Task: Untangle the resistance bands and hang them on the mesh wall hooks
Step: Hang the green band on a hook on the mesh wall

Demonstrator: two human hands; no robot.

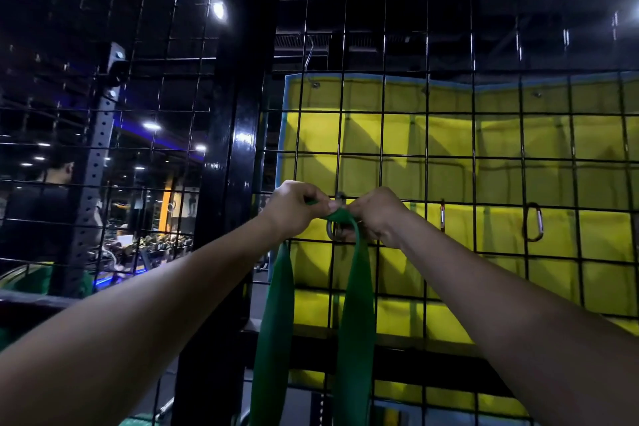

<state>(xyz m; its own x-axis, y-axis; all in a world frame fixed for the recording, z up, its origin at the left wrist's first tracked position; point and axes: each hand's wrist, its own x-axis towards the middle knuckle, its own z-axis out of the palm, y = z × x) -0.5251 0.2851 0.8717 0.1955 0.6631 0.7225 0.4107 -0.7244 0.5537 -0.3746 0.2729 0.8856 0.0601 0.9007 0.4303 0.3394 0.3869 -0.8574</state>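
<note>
Reaching up to the black mesh wall (428, 135), both hands meet at a grey carabiner hook (332, 230) clipped onto the wire grid. The left hand (294, 209) has its fingers curled and pinches the top fold of a green resistance band (356, 315) between thumb and fingertips, just left of the hook. The right hand (377, 218) is likewise curled around the band's top on the other side, its fingers partly hiding the hook, so whether the band already sits inside the carabiner cannot be told. From the two hands the band drops in two flat green strands, one below each hand, hanging in front of the mesh and running out of the bottom of the view. Behind the grid a yellow mat (501, 149) with a blue edge covers much of the right side. Further right on the mesh hang two more clips with nothing on them: a small red carabiner (442, 216) and a larger dark carabiner (534, 222). A thick black post (238, 149) stands left of the hands, and beyond the mesh on the far left a person in a dark shirt (48, 197) stands near a perforated rack upright (96, 162).
</note>
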